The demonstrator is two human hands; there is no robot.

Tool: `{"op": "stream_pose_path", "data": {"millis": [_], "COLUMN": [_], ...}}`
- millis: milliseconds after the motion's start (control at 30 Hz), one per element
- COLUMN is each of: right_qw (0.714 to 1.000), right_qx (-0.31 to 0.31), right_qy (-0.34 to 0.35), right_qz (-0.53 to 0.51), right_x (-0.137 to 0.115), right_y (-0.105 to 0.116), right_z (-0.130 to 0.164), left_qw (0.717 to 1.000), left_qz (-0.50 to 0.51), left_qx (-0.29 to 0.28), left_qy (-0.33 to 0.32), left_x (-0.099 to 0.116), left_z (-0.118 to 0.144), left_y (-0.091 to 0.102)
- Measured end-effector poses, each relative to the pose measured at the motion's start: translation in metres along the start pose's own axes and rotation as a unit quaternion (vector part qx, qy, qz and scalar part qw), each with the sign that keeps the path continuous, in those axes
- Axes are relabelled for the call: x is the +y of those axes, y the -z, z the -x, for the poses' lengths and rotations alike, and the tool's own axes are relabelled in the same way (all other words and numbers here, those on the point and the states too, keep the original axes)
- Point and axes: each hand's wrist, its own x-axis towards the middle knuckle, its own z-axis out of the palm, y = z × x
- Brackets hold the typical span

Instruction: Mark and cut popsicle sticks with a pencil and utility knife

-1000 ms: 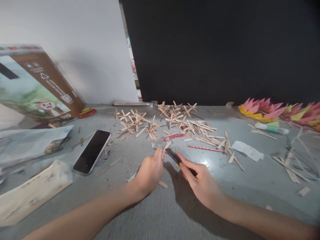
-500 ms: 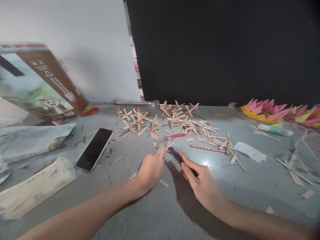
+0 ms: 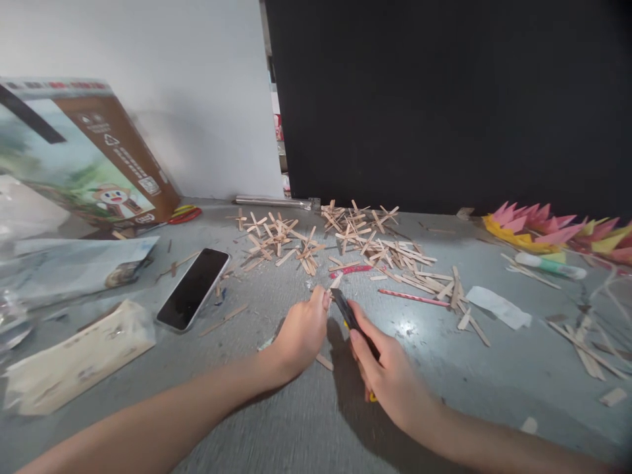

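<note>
We're at the grey table [image 3: 276,434], and here's our left hand [image 3: 302,332], pinching a pale wooden stick [image 3: 336,283] between thumb and finger, its end poking out past the fingertips! Our right hand [image 3: 390,372] wraps firmly round a dark, narrow tool [image 3: 349,315], its tip right at the stick; whether they touch, we can't tell. Just beyond, we have loose sticks [image 3: 355,232] heaped and crossed.

Over to the containers on our left! A printed carton [image 3: 116,158] leans by the pale wall [image 3: 212,99], its contents hidden from us. In front lies a flat bluish packet [image 3: 89,266], and nearer us a cream plastic packet [image 3: 81,362]; what either holds, we can't see. The phone [image 3: 194,289] rests just beside them. Far right, we spot a capped tube [image 3: 550,265] near pink-and-yellow folded paper [image 3: 536,227].
</note>
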Motion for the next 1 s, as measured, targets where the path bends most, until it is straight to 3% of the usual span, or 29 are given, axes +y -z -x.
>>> {"op": "stream_pose_path", "data": {"millis": [300, 567, 1000], "right_qw": [0.999, 0.999, 0.999], "right_qx": [-0.035, -0.015, -0.034], "right_qy": [-0.007, 0.003, -0.018], "right_qz": [0.017, 0.031, -0.016], "right_x": [0.0, -0.004, -0.003], "right_y": [-0.004, 0.002, 0.002], "right_z": [0.004, 0.003, 0.002], "left_qw": [0.999, 1.0, 1.0], "left_qz": [0.011, 0.025, 0.002], "left_qx": [0.034, -0.004, -0.005], "left_qy": [-0.006, -0.004, 0.004], "left_x": [-0.004, -0.002, 0.001], "left_z": [0.002, -0.001, -0.002], "left_y": [-0.008, 0.004, 0.007]}}
